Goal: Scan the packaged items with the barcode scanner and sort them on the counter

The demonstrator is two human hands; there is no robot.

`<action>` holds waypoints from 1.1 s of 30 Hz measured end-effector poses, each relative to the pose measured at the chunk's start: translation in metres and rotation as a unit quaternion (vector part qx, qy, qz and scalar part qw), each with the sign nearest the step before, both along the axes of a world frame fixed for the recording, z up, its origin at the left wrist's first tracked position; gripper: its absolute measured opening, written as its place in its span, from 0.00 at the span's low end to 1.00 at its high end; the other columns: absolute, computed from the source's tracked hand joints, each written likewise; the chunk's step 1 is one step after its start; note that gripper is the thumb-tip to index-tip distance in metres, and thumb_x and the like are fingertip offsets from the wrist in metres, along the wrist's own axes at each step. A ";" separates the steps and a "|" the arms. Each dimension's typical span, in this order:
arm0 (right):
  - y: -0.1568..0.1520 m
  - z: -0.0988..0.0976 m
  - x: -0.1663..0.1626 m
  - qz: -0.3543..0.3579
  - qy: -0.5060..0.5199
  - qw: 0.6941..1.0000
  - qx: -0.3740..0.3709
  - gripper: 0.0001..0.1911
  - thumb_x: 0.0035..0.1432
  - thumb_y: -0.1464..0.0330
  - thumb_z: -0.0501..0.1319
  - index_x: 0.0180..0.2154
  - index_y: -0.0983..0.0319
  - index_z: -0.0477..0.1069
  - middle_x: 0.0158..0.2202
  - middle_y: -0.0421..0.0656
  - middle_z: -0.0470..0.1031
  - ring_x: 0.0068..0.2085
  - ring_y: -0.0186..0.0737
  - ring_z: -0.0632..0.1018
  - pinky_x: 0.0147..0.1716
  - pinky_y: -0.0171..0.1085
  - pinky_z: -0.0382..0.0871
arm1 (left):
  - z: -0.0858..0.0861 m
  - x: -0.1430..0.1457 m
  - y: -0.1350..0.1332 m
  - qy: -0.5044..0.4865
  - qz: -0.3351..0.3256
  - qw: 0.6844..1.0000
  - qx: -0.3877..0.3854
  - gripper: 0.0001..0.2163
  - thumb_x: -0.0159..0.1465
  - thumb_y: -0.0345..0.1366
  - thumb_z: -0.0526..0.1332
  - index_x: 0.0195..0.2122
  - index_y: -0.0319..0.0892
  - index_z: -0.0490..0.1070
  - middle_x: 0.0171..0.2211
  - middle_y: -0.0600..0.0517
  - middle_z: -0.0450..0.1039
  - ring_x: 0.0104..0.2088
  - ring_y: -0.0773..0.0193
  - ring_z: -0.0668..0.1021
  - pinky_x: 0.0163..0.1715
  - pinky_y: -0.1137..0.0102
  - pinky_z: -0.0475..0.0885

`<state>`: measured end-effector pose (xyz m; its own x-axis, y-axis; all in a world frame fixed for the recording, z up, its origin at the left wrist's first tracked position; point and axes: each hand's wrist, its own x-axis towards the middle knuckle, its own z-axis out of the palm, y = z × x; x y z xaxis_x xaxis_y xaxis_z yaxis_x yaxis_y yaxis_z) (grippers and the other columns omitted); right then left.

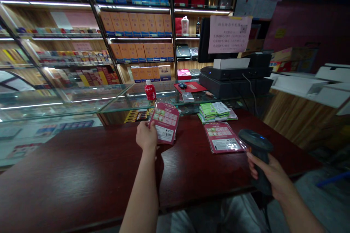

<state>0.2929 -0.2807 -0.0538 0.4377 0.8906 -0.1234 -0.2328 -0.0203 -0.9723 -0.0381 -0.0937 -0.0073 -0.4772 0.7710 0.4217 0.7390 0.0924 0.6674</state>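
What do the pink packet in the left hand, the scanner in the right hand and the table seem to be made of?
Pink packet: probably printed card in clear plastic film, given the shiny edges.
Scanner: likely hard plastic, dark and smooth with a soft sheen on its head.
Table: perhaps varnished wood or laminate; its red-brown top shows soft glare, I can't tell which.

Sachets (214,111) on table (82,178) behind flat packet (222,137), bottle (150,91) leftward on glass counter (120,105).

Bare left hand (147,134), bare right hand (269,173), uncovered forearms (144,193) behind the fingers (253,170), light-grey, softly creased cloth (242,213) below the fingers.
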 end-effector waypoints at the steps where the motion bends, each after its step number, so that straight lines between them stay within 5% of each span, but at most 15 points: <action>1: 0.000 0.000 0.000 -0.003 0.002 1.000 0.005 0.22 0.42 0.57 0.72 0.34 0.60 0.66 0.17 0.34 0.65 0.16 0.30 0.65 0.14 0.30 0.58 | -0.003 0.001 0.003 -0.022 -0.012 0.999 0.027 0.12 0.61 0.45 0.54 0.37 0.42 0.68 0.37 0.44 0.72 0.39 0.51 0.75 0.39 0.60 0.68; 4: 0.000 -0.001 0.000 -0.010 0.010 1.000 0.016 0.22 0.41 0.57 0.73 0.34 0.60 0.67 0.18 0.34 0.65 0.16 0.30 0.65 0.14 0.30 0.58 | -0.014 0.011 0.013 -0.147 -0.072 0.981 0.103 0.11 0.60 0.46 0.55 0.33 0.42 0.65 0.31 0.50 0.71 0.35 0.59 0.75 0.39 0.64 0.69; 6: 0.000 -0.002 0.002 -0.009 0.011 1.000 0.019 0.22 0.41 0.57 0.73 0.33 0.61 0.67 0.17 0.33 0.65 0.16 0.30 0.65 0.14 0.30 0.58 | -0.022 0.024 0.018 -0.288 -0.152 0.937 0.126 0.12 0.60 0.46 0.55 0.33 0.41 0.63 0.29 0.52 0.71 0.32 0.62 0.75 0.36 0.65 0.71; 10: 0.001 -0.002 0.004 0.003 -0.001 1.000 0.026 0.21 0.42 0.57 0.72 0.30 0.62 0.65 0.17 0.34 0.65 0.16 0.29 0.65 0.14 0.30 0.58 | -0.034 0.056 0.015 -0.503 -0.331 0.796 0.060 0.17 0.53 0.44 0.64 0.37 0.41 0.61 0.29 0.53 0.74 0.28 0.64 0.78 0.31 0.67 0.74; 14: 0.000 -0.002 0.002 0.014 -0.016 0.999 0.039 0.22 0.44 0.56 0.71 0.36 0.62 0.68 0.17 0.33 0.64 0.16 0.28 0.64 0.13 0.29 0.58 | -0.044 0.087 0.000 -0.530 -0.425 0.734 -0.012 0.23 0.47 0.37 0.70 0.40 0.43 0.59 0.35 0.53 0.76 0.30 0.65 0.79 0.30 0.69 0.74; 18: -0.002 -0.001 -0.003 0.019 -0.027 0.999 0.032 0.25 0.43 0.55 0.71 0.38 0.63 0.68 0.17 0.33 0.65 0.14 0.29 0.63 0.12 0.29 0.56 | -0.061 0.112 -0.007 -0.514 -0.457 0.725 0.007 0.23 0.47 0.37 0.70 0.40 0.43 0.58 0.37 0.51 0.76 0.35 0.63 0.79 0.39 0.64 0.74; 23: -0.007 0.003 -0.010 0.046 -0.033 0.998 0.035 0.25 0.44 0.55 0.70 0.40 0.63 0.68 0.16 0.32 0.65 0.14 0.29 0.63 0.12 0.29 0.55 | -0.080 0.127 -0.004 -0.463 -0.457 0.759 0.035 0.20 0.51 0.38 0.66 0.39 0.43 0.57 0.38 0.51 0.73 0.38 0.63 0.78 0.44 0.62 0.71; 33: -0.009 0.007 -0.017 0.082 -0.039 0.996 0.014 0.22 0.44 0.56 0.70 0.35 0.61 0.66 0.15 0.32 0.65 0.13 0.29 0.64 0.12 0.29 0.56 | -0.087 0.130 -0.002 -0.423 -0.454 0.783 0.031 0.16 0.53 0.35 0.62 0.40 0.44 0.56 0.38 0.51 0.72 0.40 0.63 0.77 0.44 0.63 0.71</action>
<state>0.2763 -0.2895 -0.0465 0.2941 0.9533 -0.0683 -0.1514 -0.0241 -0.9882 0.0916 -0.0959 -0.0943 0.1282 0.9450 0.3010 -0.2284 -0.2672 0.9362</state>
